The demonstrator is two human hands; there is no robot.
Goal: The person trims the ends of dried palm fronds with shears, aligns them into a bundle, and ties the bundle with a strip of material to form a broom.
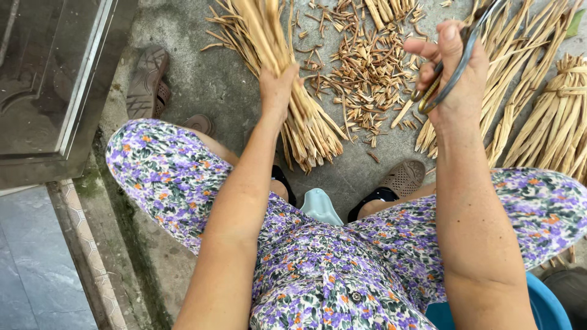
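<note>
Left hand has its fingers wrapped tight around a bundle of dried stalks, right hand grips scissors just beside it, over the cut scraps on the concrete floor.

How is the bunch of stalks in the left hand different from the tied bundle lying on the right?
The bunch of stalks is gripped by the left hand and hangs with its cut ends fanning out loose; the tied bundle lies on the ground, touched by no hand. The bundle is bound with a wrapped band near its top; the bunch shows no tie. Both are dry, straw-coloured stalks.
</note>
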